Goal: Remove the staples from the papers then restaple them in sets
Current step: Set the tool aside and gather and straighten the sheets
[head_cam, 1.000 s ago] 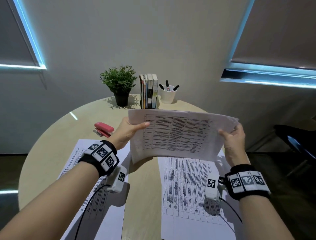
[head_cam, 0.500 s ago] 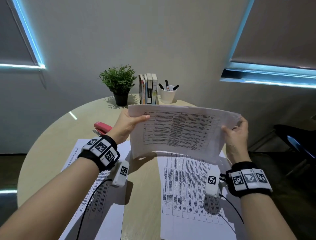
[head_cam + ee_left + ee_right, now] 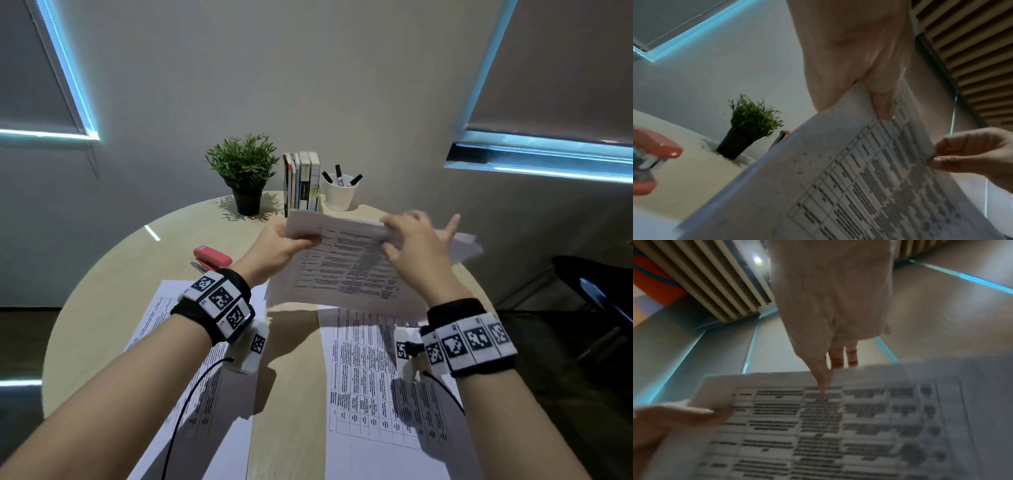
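Above the table (image 3: 113, 294), left hand (image 3: 274, 250) pinches the papers' (image 3: 346, 270) corner; right hand's (image 3: 416, 250) thumb and fingers pinch their top edge.

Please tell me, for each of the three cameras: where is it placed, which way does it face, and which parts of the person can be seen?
Head: on the head, facing forward and down at the table; both forearms, left hand, right hand.
Left wrist: along the left hand pinching the held papers; right fingertips too.
Right wrist: along the right hand touching the papers.
All share the papers.

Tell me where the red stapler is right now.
In the head view the red stapler lies on the round table's left side, just beyond the left hand's wrist and the left sheet, untouched.
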{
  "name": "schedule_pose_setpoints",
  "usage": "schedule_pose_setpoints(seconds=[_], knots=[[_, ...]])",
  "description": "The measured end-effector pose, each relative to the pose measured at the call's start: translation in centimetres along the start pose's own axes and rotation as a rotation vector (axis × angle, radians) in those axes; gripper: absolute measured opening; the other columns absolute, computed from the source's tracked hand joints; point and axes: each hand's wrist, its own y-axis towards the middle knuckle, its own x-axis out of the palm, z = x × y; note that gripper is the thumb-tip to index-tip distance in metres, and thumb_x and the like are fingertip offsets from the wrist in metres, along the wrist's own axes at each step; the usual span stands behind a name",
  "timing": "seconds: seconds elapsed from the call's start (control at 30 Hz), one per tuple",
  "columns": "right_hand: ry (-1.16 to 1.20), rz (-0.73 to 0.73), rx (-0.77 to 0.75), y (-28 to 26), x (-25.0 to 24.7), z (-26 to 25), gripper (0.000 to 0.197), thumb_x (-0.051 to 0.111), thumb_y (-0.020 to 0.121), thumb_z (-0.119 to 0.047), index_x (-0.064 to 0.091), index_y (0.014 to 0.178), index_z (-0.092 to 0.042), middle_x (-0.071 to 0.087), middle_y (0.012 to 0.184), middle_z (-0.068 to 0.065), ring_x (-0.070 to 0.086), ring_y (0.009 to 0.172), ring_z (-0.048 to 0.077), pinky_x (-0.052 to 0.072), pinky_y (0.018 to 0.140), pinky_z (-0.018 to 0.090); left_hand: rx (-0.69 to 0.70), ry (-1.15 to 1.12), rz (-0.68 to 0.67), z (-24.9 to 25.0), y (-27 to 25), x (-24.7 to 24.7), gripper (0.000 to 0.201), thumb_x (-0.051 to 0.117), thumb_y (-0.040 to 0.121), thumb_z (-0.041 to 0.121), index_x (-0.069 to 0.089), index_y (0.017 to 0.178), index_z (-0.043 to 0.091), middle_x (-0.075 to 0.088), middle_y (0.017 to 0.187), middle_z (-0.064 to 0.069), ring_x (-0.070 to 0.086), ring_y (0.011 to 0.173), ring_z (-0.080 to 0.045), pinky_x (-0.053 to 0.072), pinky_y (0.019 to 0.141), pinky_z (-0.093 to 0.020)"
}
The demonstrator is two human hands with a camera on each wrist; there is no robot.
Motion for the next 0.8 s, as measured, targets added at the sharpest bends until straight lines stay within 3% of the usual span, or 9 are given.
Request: schedule_pose_setpoints(seconds=[0.03,0.1,0.2,0.3,0.4,0.47,0.57,0.67,0.8], knots=[[0.038,0.016,0.012,0.3,-0.4,-0.2,0.017,0.060,0.094,-0.024,0.067,0.110,-0.028,0.064,0.118,-0.005,0.043,0.130,0.018,-0.014,0.113,0.063,0.020,0.028,-0.006,0.5,0.1,-0.2,0.026,0.066,0.084,-0.004,0.067,0.110,-0.005,0.071,0.094,-0.011,0.069,0.080,-0.009,0.053,0.073,-0.022],[0.112,0.113,0.010,0.8,-1.5,-0.3,0.013,0.055,0.097,-0.019,0.068,0.093,-0.021,0.066,0.100,-0.003,0.053,0.114,0.021,-0.005,0.115,0.062,0.032,0.015,0.043,1.2,0.3,-1.2,0.031,0.070,0.082,0.002,0.067,0.112,-0.002,0.072,0.103,-0.013,0.069,0.088,-0.014,0.053,0.078,-0.031],[0.220,0.327,0.035,2.0,-3.5,0.2,0.014,0.055,0.095,-0.015,0.069,0.096,-0.014,0.071,0.100,0.006,0.061,0.099,0.029,0.021,0.112,0.053,0.000,0.027,0.258,1.4,0.6,-3.1,0.076,0.080,0.075,0.019,0.044,0.142,0.012,0.052,0.140,-0.006,0.050,0.127,-0.016,0.042,0.100,-0.030],[0.496,0.459,0.053,2.8,-4.4,0.4,0.015,0.055,0.089,-0.018,0.069,0.092,-0.012,0.068,0.087,0.002,0.062,0.084,0.024,0.046,0.093,0.045,-0.098,0.039,0.378,1.3,0.1,-4.2,0.102,0.080,0.076,0.025,0.014,0.154,0.016,0.030,0.155,-0.010,0.031,0.141,-0.018,0.032,0.099,-0.025],[0.762,0.488,0.110,3.0,-3.9,-1.1,0.010,0.056,0.090,-0.009,0.064,0.090,-0.015,0.060,0.078,-0.004,0.054,0.070,0.006,0.048,0.073,0.026,-0.140,-0.021,0.298,1.3,-0.3,-4.1,0.107,0.078,0.077,0.030,0.004,0.154,0.015,0.030,0.155,-0.012,0.033,0.140,-0.020,0.032,0.100,-0.029],[0.885,0.466,0.208,2.7,-2.9,-2.4,0.010,0.057,0.093,-0.009,0.060,0.089,-0.018,0.058,0.075,-0.006,0.051,0.061,-0.003,0.045,0.064,0.020,-0.141,-0.065,0.247,2.0,-0.3,-4.0,0.097,0.074,0.080,0.031,0.012,0.152,0.012,0.041,0.148,-0.012,0.042,0.134,-0.021,0.035,0.103,-0.033],[1.027,0.282,0.330,1.6,-1.0,-3.8,0.010,0.056,0.096,-0.011,0.060,0.090,-0.019,0.065,0.081,0.003,0.059,0.070,0.012,0.052,0.066,0.032,-0.039,-0.132,0.229,2.8,-0.3,-4.2,0.051,0.063,0.091,0.010,0.041,0.136,0.002,0.060,0.128,-0.012,0.060,0.115,-0.023,0.046,0.102,-0.043],[1.130,0.180,0.341,0.7,0.7,-4.5,0.017,0.053,0.098,-0.010,0.058,0.090,-0.024,0.065,0.090,0.013,0.056,0.076,0.022,0.053,0.072,0.041,0.061,0.016,0.349,3.5,-0.8,-3.9,0.030,0.052,0.096,0.005,0.052,0.126,0.005,0.066,0.111,-0.002,0.064,0.098,-0.010,0.055,0.085,-0.027],[1.113,0.251,0.247,-0.3,2.4,-5.2,0.012,0.045,0.101,-0.007,0.052,0.104,-0.017,0.057,0.092,-0.003,0.051,0.074,0.005,0.043,0.066,0.015,0.201,0.156,0.390,2.5,-1.4,-2.9,0.040,0.043,0.095,-0.005,0.046,0.130,0.013,0.060,0.123,-0.003,0.058,0.112,-0.011,0.046,0.098,-0.022]])
